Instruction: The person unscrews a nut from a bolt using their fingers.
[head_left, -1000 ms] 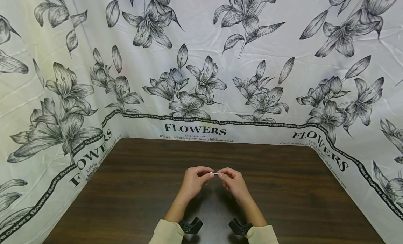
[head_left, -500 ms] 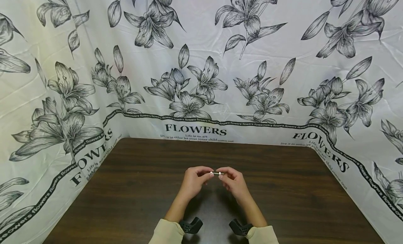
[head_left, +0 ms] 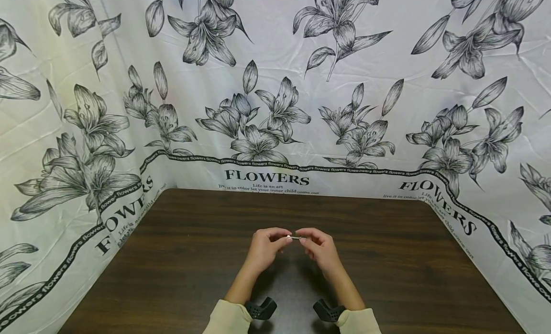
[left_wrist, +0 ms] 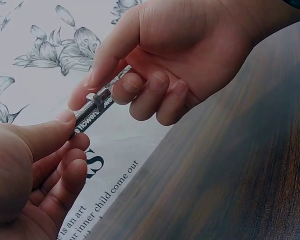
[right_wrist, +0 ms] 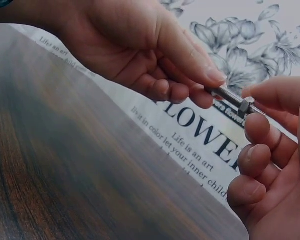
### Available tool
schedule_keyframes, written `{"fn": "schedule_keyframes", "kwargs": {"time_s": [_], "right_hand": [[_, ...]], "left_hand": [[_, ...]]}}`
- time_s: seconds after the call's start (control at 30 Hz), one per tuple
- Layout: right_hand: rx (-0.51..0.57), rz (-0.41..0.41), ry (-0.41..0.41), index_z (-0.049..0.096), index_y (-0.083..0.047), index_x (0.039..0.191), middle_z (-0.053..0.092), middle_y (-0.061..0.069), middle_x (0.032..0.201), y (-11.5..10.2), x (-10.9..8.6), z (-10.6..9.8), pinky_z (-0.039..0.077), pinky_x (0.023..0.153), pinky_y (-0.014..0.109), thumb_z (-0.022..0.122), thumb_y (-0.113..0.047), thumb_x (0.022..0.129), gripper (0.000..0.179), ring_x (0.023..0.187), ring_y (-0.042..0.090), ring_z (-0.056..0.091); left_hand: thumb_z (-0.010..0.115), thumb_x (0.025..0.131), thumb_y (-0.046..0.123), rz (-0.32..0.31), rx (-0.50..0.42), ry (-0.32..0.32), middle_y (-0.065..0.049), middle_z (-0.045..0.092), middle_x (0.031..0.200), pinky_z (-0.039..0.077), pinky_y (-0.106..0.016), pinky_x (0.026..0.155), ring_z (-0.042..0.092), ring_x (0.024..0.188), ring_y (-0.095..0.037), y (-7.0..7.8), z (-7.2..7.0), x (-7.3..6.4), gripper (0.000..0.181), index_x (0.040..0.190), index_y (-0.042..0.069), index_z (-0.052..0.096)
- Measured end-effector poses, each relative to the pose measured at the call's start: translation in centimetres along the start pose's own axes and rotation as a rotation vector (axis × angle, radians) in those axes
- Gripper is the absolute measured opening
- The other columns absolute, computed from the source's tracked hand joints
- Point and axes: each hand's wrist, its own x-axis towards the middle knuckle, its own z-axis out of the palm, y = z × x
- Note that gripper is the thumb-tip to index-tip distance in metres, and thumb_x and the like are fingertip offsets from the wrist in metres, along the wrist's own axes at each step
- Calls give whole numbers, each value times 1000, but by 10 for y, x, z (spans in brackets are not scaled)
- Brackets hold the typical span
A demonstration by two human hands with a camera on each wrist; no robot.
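Note:
A silvery threaded bolt [right_wrist: 230, 96] is held up between the two hands over the table. My left hand [head_left: 263, 250] pinches one end of it between thumb and fingers, and that end is hidden by the fingertips. Partway along the thread sits a hex nut [left_wrist: 98, 102]. My right hand [head_left: 320, 250] has its thumb and index finger curled about the nut, one on each side. Beyond the nut, the bolt's free end runs between the right fingers. The other right fingers are loosely curled below, as seen in the right wrist view.
A dark brown wooden table [head_left: 193, 257] lies under the hands. White cloth [head_left: 275, 37] with black flower drawings and lettering hangs around its back and sides. A black band with a device [head_left: 261, 309] is on each wrist.
Half a second ago the right thumb and finger were spread, baring the nut and the bolt's end. Now they have closed about the nut again. The left hand has stayed in place.

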Motion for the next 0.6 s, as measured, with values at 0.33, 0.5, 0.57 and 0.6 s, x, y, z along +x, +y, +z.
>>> {"fn": "schedule_keyframes", "kwargs": {"time_s": [0.33, 0.5, 0.57, 0.6], "right_hand": [[-63, 118, 63, 64, 9, 98, 46, 2, 56, 6, 2, 5, 34, 45, 21, 57, -19, 100, 29, 47, 11, 40], [-80, 164, 54, 63, 12, 90, 42, 0, 51, 2, 2, 5, 30, 45, 20, 54, -17, 101, 32, 44, 10, 37], [-84, 161, 42, 65, 11, 87, 42, 0, 51, -8, 0, 6, 31, 45, 21, 54, -15, 101, 31, 44, 10, 37], [-83, 160, 36, 65, 10, 86, 42, 0, 51, -13, 0, 7, 32, 45, 21, 54, -14, 101, 31, 45, 9, 37]], "left_hand": [[77, 84, 15, -7, -12, 11, -1, 66, 74, 51, -27, 52, 59, 56, -21, 0, 0, 0, 14, 94, 5, 75], [75, 85, 8, -16, -14, 15, -5, 67, 75, 55, -39, 55, 62, 59, -31, 1, 1, 1, 10, 94, 3, 74], [74, 85, 4, -13, -17, 16, -8, 68, 76, 54, -47, 56, 62, 60, -38, 1, 2, 1, 8, 93, 2, 74], [73, 85, 3, -11, -22, 16, -9, 68, 77, 54, -50, 56, 62, 61, -40, 1, 2, 1, 8, 93, 1, 73]]}}
